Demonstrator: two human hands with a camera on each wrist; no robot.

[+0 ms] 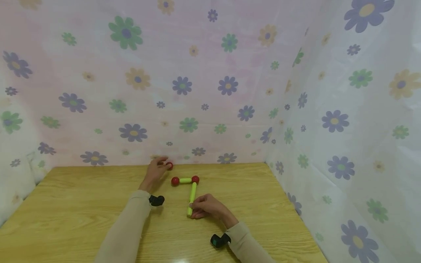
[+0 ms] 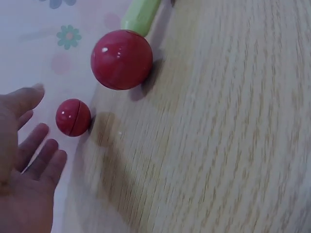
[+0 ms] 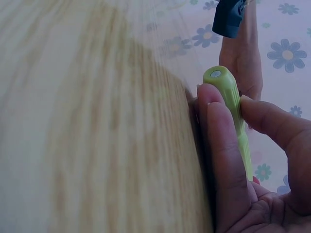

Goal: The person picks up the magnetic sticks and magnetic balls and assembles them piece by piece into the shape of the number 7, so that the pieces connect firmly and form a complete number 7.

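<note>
At the back of the table my left hand [image 1: 156, 173] reaches toward a loose red ball [image 1: 169, 166]. The left wrist view shows its fingers spread, with a gap between them and that ball [image 2: 73, 117]. Nearer me, a short yellow-green rod [image 1: 185, 180] links two red balls, a left one [image 1: 175, 181] and a right one [image 1: 195, 179]. From the right ball a longer yellow-green rod [image 1: 193, 191] runs toward me. My right hand [image 1: 210, 207] pinches this rod near its free end, between thumb and fingers. A grey round inset shows in the rod's end [image 3: 215, 74].
The wood-grain table [image 1: 82, 212] meets a flower-printed sheet [image 1: 210, 138] at its back edge, with another flowered sheet [image 1: 342, 146] along the right. Black wrist cameras sit on the left wrist [image 1: 156, 200] and right wrist [image 1: 220, 240].
</note>
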